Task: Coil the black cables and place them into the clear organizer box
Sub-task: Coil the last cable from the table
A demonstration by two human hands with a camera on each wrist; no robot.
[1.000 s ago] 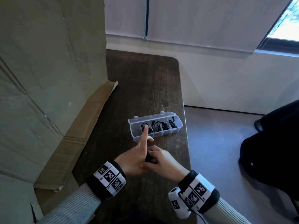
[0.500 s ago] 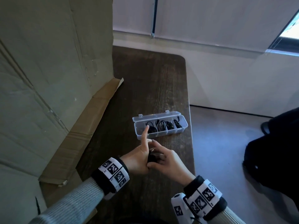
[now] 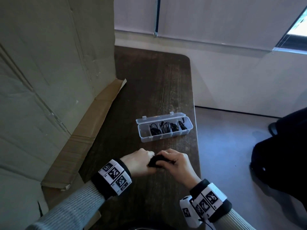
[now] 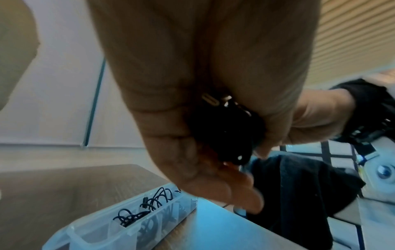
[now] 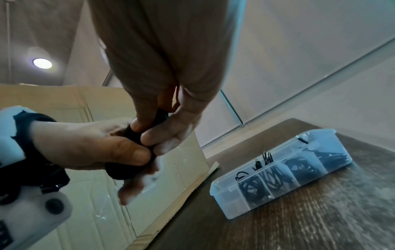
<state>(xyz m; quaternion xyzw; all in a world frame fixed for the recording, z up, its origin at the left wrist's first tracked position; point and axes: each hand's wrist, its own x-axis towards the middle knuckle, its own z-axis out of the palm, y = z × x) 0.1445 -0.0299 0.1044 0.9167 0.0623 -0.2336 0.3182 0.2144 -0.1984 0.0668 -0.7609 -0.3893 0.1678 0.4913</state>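
Note:
A tight black cable coil (image 3: 156,161) is held between both hands above the near part of the dark table (image 3: 156,90). My left hand (image 3: 141,161) grips its left side with curled fingers. My right hand (image 3: 174,161) grips it from the right, thumb and fingers pinching the coil (image 5: 130,162). A silver plug tip shows on the bundle (image 4: 222,128) in the left wrist view. The clear organizer box (image 3: 163,127) lies open beyond the hands; its right compartments hold coiled black cables (image 3: 164,127), and the leftmost one looks empty.
A large cardboard box (image 3: 49,80) stands along the table's left side, one flap (image 3: 93,123) lying on the tabletop. The table's right edge (image 3: 196,146) runs close to the organizer and my right hand. A dark bag or clothing (image 3: 282,155) sits on the floor at right.
My left index finger, pointing up toward the organizer before, has curled down onto the coil. Both hands have drawn slightly back from the box and closed round the bundle.

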